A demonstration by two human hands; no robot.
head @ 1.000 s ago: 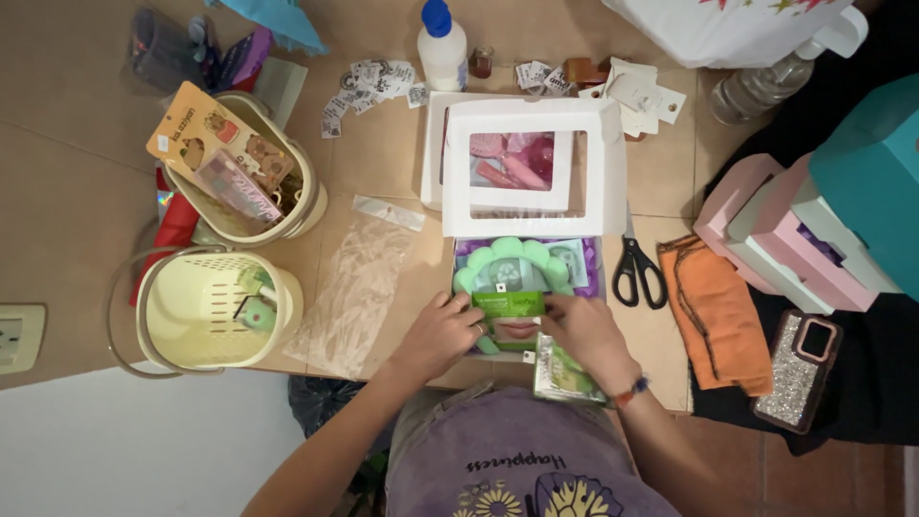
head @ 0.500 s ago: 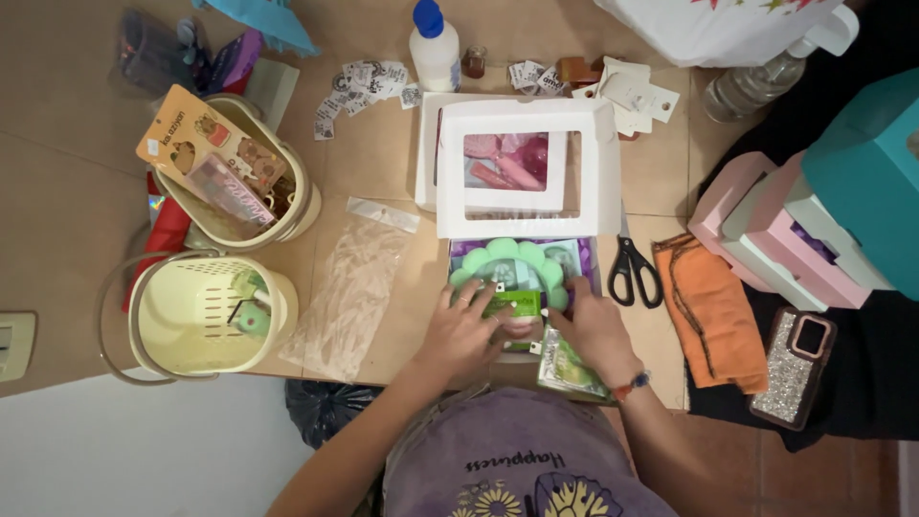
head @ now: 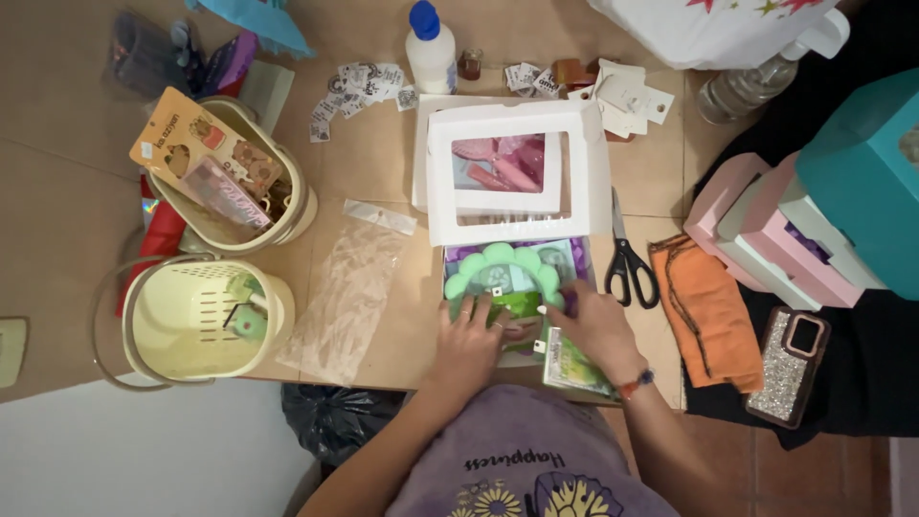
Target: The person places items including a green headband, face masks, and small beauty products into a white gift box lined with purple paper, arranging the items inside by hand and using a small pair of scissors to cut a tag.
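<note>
My left hand and my right hand rest side by side on a green flower-shaped item that lies in an open box lined with purple. Fingers of both hands press on a bright green packet at the flower's lower part. A small green printed card lies under my right wrist. Just beyond the flower stands a white box lid with a clear window, pink things showing through it.
Black scissors and an orange cloth lie to the right. A clear plastic bag lies left. Two cream baskets stand far left. A glue bottle, paper tags, pastel boxes and a glitter phone surround.
My hands have shifted slightly lower on the green flower item, and the bright green packet now sits lower between my fingers. The view has moved a little.
</note>
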